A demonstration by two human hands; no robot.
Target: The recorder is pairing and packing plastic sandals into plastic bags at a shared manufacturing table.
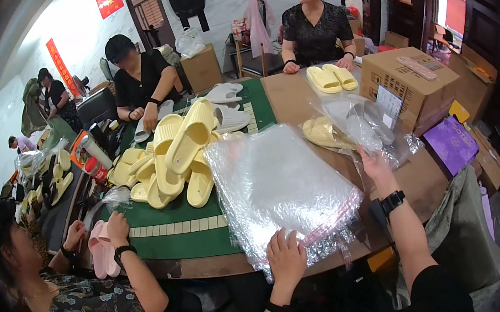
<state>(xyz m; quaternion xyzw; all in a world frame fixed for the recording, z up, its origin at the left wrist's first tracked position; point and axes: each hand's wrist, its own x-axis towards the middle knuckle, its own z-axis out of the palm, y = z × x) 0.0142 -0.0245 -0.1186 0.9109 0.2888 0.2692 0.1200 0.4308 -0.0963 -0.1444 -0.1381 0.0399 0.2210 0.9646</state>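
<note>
My left hand [287, 257] lies on the near edge of a stack of clear plastic bags [285, 180], its fingers stretched over the film. Farther right, my right hand [376, 163] is closed on the near end of a clear plastic bag holding a pair of grey slippers [355, 118]. Those slippers lie beside and partly over yellow slippers [325, 132], which also seem to be in plastic. To the left of the bag stack rises a heap of loose yellow slippers [188, 142].
A cardboard box [408, 88] stands at the right, with a purple bag [452, 143] beside it. Across the table, a person [315, 27] is behind bagged yellow slippers [332, 77]. Another handles grey slippers; at the left, a person holds pink slippers [104, 249].
</note>
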